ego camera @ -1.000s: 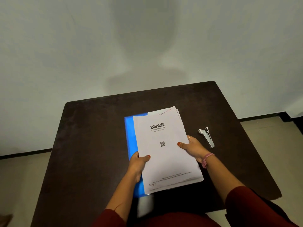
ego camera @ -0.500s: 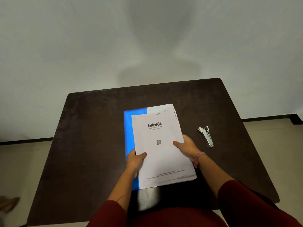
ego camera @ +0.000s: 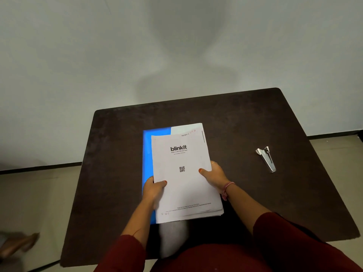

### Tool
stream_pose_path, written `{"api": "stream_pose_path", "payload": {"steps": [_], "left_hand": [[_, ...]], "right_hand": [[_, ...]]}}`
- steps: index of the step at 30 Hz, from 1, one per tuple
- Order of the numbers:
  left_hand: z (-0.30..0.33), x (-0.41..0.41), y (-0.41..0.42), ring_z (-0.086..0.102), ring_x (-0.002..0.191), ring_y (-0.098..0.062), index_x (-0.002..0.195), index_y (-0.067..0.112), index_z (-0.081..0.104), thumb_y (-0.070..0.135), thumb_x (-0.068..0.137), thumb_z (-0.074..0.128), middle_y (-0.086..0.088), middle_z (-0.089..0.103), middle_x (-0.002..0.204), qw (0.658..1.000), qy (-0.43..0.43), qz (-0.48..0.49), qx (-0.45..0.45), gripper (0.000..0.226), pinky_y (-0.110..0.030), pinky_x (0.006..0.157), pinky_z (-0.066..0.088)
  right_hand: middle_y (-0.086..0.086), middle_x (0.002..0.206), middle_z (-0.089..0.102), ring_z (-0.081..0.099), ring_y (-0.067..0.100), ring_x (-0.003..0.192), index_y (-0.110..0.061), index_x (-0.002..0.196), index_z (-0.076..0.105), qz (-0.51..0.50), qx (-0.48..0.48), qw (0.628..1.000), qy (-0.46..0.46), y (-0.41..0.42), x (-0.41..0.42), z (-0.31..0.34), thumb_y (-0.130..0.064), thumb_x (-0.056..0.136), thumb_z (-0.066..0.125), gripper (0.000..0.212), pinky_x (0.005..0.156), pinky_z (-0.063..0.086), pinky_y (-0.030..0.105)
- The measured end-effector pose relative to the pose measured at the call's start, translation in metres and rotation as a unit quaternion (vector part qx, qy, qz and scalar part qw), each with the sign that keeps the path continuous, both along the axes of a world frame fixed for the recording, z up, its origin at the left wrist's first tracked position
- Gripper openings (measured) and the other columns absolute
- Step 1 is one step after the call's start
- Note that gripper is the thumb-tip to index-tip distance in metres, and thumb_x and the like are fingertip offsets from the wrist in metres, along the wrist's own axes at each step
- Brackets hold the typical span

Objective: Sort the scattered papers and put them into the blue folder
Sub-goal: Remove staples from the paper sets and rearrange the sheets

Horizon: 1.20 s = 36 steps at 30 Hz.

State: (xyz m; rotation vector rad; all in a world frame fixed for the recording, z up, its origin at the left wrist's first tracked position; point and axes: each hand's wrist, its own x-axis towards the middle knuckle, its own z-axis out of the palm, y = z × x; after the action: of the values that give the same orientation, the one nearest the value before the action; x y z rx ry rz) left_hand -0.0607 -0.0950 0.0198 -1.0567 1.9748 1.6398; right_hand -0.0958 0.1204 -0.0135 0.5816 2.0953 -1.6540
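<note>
Since the earlier frames the stack of papers sits a little straighter over the blue folder, its top sheet turned less askew, and both hands have kept their places at its sides. Left hand grips the left edge with the thumb curled over the top sheet and the fingers tucked beneath; right hand holds the right edge the same way, thumb on the printed face, fingers hidden under the pile. The folder lies flat on the dark table, with only a blue strip showing along the left and upper-left of the papers, so whether its cover is open I cannot tell. A sheet at the back pokes out past the top edge, and the lower right corner fans slightly. To do this step well, I judge the stack wants squaring first: tap the edges level, then lower it evenly inside the folder's outline, keeping both thumbs pressed so no sheet slides. A metal stapler lies well apart to the right, untouched.
</note>
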Motion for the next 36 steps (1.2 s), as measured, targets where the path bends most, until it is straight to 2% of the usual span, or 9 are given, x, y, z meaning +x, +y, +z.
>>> {"api": "stream_pose_path", "payload": {"steps": [2, 5, 9, 11, 16, 19, 23, 30, 36], "left_hand": [[0.005, -0.001, -0.013, 0.063, 0.081, -0.024, 0.107, 0.006, 0.058, 0.000, 0.087, 0.058, -0.012, 0.067, 0.104, 1.000, 0.001, 0.003, -0.001, 0.021, -0.028, 0.064, 0.050], [0.010, -0.002, -0.029, 0.062, 0.077, -0.021, 0.108, 0.006, 0.058, -0.002, 0.088, 0.056, -0.012, 0.065, 0.103, 1.000, 0.004, 0.001, 0.004, 0.021, -0.026, 0.060, 0.048], [0.010, -0.003, -0.041, 0.063, 0.080, -0.023, 0.109, 0.003, 0.058, -0.002, 0.087, 0.056, -0.013, 0.066, 0.105, 1.000, 0.003, 0.000, 0.014, 0.023, -0.028, 0.063, 0.049], [0.014, -0.003, -0.041, 0.061, 0.074, -0.019, 0.106, 0.005, 0.057, -0.003, 0.088, 0.056, -0.011, 0.065, 0.100, 1.000, 0.005, 0.002, 0.021, 0.020, -0.026, 0.059, 0.047], [0.016, -0.004, -0.039, 0.061, 0.072, -0.020, 0.105, 0.004, 0.057, -0.004, 0.088, 0.055, -0.013, 0.065, 0.100, 0.999, 0.008, 0.007, 0.035, 0.019, -0.027, 0.058, 0.046], [0.020, -0.006, -0.034, 0.061, 0.074, -0.022, 0.101, 0.006, 0.057, -0.004, 0.088, 0.055, -0.012, 0.065, 0.098, 0.999, 0.011, 0.011, 0.045, 0.016, -0.028, 0.061, 0.048], [0.024, -0.008, -0.012, 0.062, 0.076, -0.024, 0.097, 0.009, 0.058, -0.002, 0.088, 0.055, -0.008, 0.066, 0.093, 0.998, 0.016, -0.001, 0.059, 0.014, -0.030, 0.065, 0.051], [0.025, -0.016, 0.051, 0.064, 0.084, -0.022, 0.110, 0.007, 0.060, 0.002, 0.086, 0.060, -0.007, 0.068, 0.102, 0.994, 0.032, -0.065, 0.078, 0.024, -0.026, 0.066, 0.050], [0.023, -0.026, 0.111, 0.064, 0.080, -0.023, 0.105, 0.006, 0.061, -0.003, 0.086, 0.059, -0.008, 0.067, 0.095, 0.990, 0.029, -0.099, 0.098, 0.021, -0.026, 0.066, 0.051]], "right_hand": [[0.009, 0.118, 0.064, 0.063, 0.024, 0.104, -0.004, 0.118, 0.058, -0.003, -0.001, 1.000, -0.003, -0.015, 0.000, -0.001, -0.010, 0.086, 0.065, 0.033, 0.090, 0.051, 0.034], [0.007, 0.116, 0.065, 0.063, 0.023, 0.103, -0.004, 0.118, 0.058, -0.005, -0.003, 1.000, -0.007, -0.032, 0.000, 0.000, -0.009, 0.087, 0.064, 0.033, 0.088, 0.051, 0.032], [0.005, 0.115, 0.063, 0.062, 0.022, 0.104, -0.006, 0.116, 0.059, -0.006, 0.007, 1.000, -0.008, -0.045, -0.001, 0.002, -0.011, 0.087, 0.064, 0.031, 0.089, 0.049, 0.031], [0.005, 0.116, 0.065, 0.063, 0.022, 0.102, -0.007, 0.116, 0.060, -0.010, 0.008, 1.000, -0.011, -0.046, -0.002, -0.001, -0.012, 0.086, 0.065, 0.031, 0.089, 0.051, 0.032], [0.009, 0.113, 0.066, 0.064, 0.026, 0.102, -0.005, 0.114, 0.060, -0.021, -0.028, 0.999, -0.006, -0.043, 0.001, 0.006, -0.007, 0.088, 0.063, 0.025, 0.090, 0.052, 0.037], [0.008, 0.111, 0.066, 0.065, 0.025, 0.100, -0.011, 0.108, 0.060, -0.027, -0.053, 0.998, -0.004, -0.036, 0.002, 0.013, -0.007, 0.089, 0.062, 0.019, 0.088, 0.052, 0.036], [0.003, 0.104, 0.066, 0.064, 0.021, 0.094, -0.014, 0.106, 0.058, -0.036, -0.064, 0.997, 0.005, -0.011, 0.003, 0.023, -0.006, 0.090, 0.061, 0.017, 0.083, 0.051, 0.031], [0.007, 0.114, 0.066, 0.065, 0.023, 0.101, -0.010, 0.112, 0.058, -0.053, -0.050, 0.997, 0.008, 0.065, 0.001, 0.031, -0.007, 0.089, 0.063, 0.024, 0.092, 0.051, 0.038], [0.004, 0.112, 0.064, 0.062, 0.022, 0.099, -0.009, 0.116, 0.056, -0.071, -0.036, 0.997, -0.005, 0.126, 0.001, 0.037, -0.007, 0.090, 0.061, 0.026, 0.086, 0.049, 0.032]]}}
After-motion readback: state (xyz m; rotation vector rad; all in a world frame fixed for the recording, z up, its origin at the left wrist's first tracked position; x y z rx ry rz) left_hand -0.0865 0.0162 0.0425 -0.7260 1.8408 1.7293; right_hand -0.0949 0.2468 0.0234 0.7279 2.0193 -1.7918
